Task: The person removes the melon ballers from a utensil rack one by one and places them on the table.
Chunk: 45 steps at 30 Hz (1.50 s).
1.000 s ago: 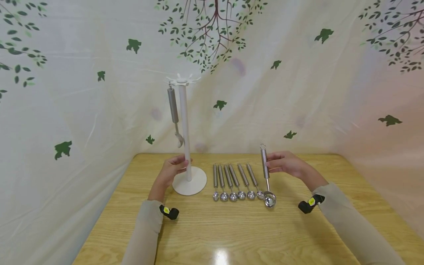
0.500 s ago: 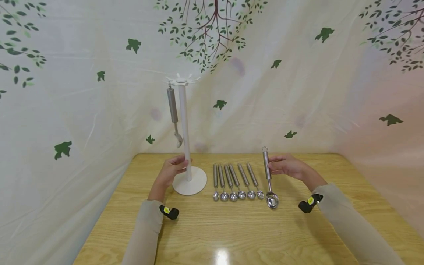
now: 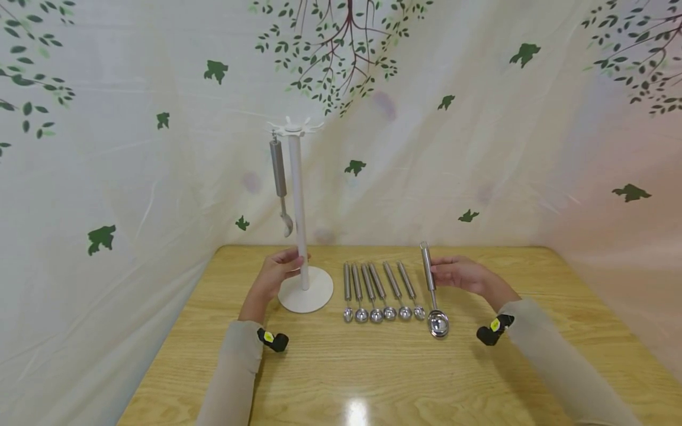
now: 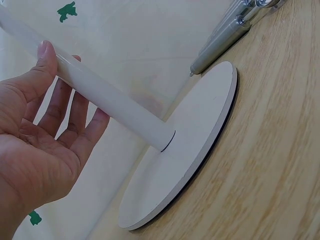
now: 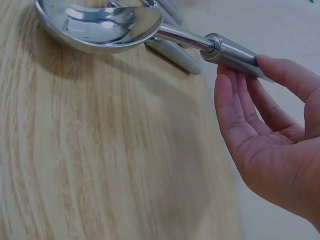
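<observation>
In the head view my left hand point(image 3: 279, 272) grips the white pole of an upright utensil stand point(image 3: 306, 299) near its round base, thumb on one side and fingers on the other, as the left wrist view shows. From a hook of its top hangs a steel utensil point(image 3: 279, 171), its small bowl beside the pole. On the right, my right hand point(image 3: 460, 275) pinches a steel ice cream scoop point(image 5: 105, 25) by its handle, thumb opposite the fingers. Its hollow faces up, low over the table, with the hanging loop at the far end.
Between the stand and the held scoop, several steel scoops point(image 3: 376, 296) lie in a row, bowls toward me. The wooden table point(image 3: 346, 367) ends at a pale, leaf-printed cloth point(image 3: 405, 195) at the back.
The scoop in my right hand has moved slightly right and toward me, away from the row, and its bowl has turned a little. My left hand and the stand stay put.
</observation>
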Available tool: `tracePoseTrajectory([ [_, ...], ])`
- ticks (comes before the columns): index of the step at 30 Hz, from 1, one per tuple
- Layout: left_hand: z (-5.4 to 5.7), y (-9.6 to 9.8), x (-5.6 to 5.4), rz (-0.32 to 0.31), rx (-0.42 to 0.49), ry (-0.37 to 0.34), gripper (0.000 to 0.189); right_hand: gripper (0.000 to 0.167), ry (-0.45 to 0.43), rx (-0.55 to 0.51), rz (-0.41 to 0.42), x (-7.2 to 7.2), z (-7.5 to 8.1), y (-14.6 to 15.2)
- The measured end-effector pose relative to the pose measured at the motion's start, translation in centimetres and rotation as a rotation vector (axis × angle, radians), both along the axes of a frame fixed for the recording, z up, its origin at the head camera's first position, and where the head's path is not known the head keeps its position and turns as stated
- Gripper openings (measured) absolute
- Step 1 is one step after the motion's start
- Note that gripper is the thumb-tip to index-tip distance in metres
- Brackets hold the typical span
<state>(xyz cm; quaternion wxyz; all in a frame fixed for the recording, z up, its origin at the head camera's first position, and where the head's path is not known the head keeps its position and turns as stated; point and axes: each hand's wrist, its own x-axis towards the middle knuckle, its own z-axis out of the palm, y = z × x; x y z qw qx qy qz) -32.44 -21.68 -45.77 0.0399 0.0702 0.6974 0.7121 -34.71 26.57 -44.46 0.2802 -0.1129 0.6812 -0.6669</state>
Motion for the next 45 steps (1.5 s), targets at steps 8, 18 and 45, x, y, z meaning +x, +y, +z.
tracePoseTrajectory([
  [8,0.0,0.0,0.0,-0.002,0.010,-0.004,0.043,0.032,-0.041,-0.061,0.010,0.0,-1.2,0.2],
  [18,0.0,0.0,-0.1,-0.005,0.012,-0.003,0.047,0.038,-0.013,0.036,-0.067,-0.2,-1.7,-0.7],
  [45,0.0,0.0,-0.1,0.002,0.005,-0.007,0.041,0.056,-0.045,0.153,-0.194,-0.7,-2.4,-2.6],
])
